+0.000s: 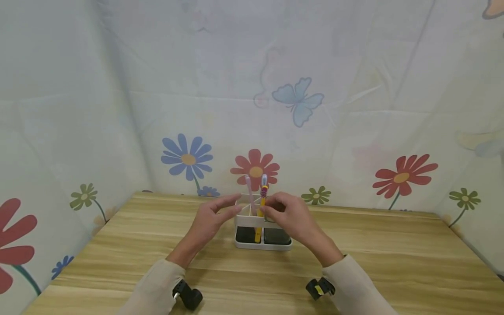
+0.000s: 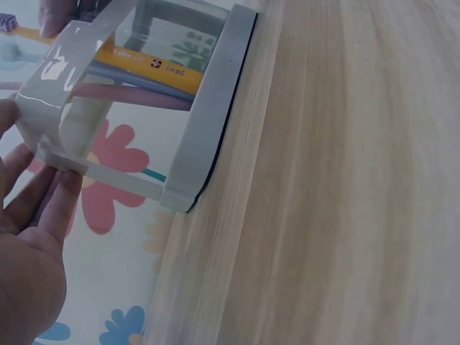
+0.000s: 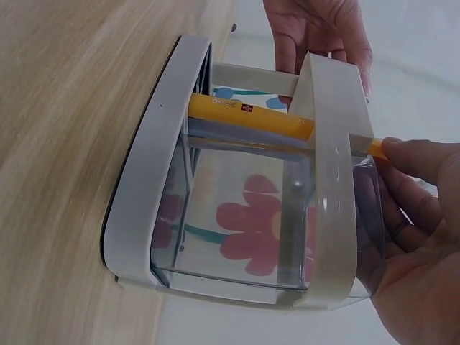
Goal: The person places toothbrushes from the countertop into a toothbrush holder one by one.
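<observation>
A white toothbrush holder (image 1: 264,246) with two compartments stands on the table. Its left end is held by my left hand (image 1: 210,218), thumb at the front of the upper rim and fingers at the back. A yellow toothbrush (image 1: 257,234) stands in the holder, its handle reaching down to the base. My right hand (image 1: 293,214) pinches this toothbrush just above the rim, thumb against it in the right wrist view. Beside it leans a pink toothbrush (image 1: 250,188); a grey-blue handle (image 2: 140,77) lies between them in the left wrist view.
A clear cup (image 3: 237,215) sits in the holder's right side. The wooden table (image 1: 157,249) extends around it. Behind hangs a white cloth (image 1: 338,144) printed with flowers and a butterfly. Small black wrist cameras (image 1: 188,296) are strapped at both sleeves.
</observation>
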`<action>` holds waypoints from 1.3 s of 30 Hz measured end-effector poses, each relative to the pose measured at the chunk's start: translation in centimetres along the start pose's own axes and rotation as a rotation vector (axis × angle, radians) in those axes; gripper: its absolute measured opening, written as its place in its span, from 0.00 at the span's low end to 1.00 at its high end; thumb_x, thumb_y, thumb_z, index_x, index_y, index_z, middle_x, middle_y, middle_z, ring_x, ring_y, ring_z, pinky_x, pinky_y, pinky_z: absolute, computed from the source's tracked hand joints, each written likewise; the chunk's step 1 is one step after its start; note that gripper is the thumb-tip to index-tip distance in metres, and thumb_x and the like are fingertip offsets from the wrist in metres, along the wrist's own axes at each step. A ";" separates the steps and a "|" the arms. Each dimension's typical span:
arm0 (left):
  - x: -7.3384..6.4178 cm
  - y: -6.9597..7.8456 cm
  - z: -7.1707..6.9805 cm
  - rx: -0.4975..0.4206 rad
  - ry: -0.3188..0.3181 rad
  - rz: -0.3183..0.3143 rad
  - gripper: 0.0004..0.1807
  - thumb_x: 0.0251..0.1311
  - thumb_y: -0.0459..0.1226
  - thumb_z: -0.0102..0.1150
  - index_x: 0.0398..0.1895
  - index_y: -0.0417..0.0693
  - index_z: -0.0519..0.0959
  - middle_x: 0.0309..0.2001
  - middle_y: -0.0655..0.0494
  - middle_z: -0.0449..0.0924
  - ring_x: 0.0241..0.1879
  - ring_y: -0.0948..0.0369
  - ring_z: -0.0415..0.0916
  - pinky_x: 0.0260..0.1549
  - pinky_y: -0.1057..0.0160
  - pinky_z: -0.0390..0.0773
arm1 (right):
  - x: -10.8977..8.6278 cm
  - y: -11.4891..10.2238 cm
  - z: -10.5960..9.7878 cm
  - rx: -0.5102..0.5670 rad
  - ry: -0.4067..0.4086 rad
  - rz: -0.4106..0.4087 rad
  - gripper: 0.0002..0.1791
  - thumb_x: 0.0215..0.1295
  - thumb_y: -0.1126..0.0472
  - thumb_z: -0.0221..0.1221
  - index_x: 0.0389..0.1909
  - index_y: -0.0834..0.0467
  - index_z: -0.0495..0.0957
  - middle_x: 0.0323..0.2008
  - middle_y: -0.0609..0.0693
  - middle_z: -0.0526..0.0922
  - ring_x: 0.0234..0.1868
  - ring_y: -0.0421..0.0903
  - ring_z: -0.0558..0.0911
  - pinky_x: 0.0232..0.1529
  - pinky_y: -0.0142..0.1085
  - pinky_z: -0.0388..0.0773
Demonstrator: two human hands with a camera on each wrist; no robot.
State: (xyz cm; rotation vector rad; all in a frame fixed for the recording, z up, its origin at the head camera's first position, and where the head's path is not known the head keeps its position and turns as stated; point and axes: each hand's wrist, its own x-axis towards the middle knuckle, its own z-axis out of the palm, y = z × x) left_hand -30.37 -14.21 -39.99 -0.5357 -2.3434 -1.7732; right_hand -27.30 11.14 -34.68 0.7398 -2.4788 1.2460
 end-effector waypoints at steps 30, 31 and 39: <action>-0.2 -0.1 -0.3 0.029 -0.005 0.005 0.27 0.71 0.49 0.68 0.69 0.50 0.82 0.67 0.52 0.81 0.68 0.51 0.75 0.68 0.42 0.72 | 0.0 0.4 -0.6 -0.031 0.021 0.028 0.10 0.70 0.62 0.71 0.48 0.59 0.86 0.42 0.47 0.87 0.41 0.45 0.85 0.46 0.40 0.86; -0.2 -0.1 -0.3 0.038 -0.004 0.005 0.27 0.71 0.49 0.69 0.68 0.50 0.82 0.67 0.53 0.81 0.68 0.51 0.76 0.67 0.43 0.73 | 0.0 0.5 -0.8 -0.033 0.026 0.029 0.10 0.70 0.62 0.71 0.49 0.59 0.86 0.42 0.48 0.87 0.42 0.45 0.85 0.46 0.41 0.87; -0.8 0.4 -0.3 0.204 0.005 0.097 0.28 0.72 0.49 0.67 0.70 0.49 0.80 0.69 0.50 0.79 0.68 0.47 0.76 0.61 0.47 0.80 | -0.6 1.1 -2.2 -0.029 0.074 0.007 0.12 0.72 0.60 0.69 0.52 0.61 0.85 0.45 0.51 0.88 0.46 0.49 0.86 0.52 0.47 0.87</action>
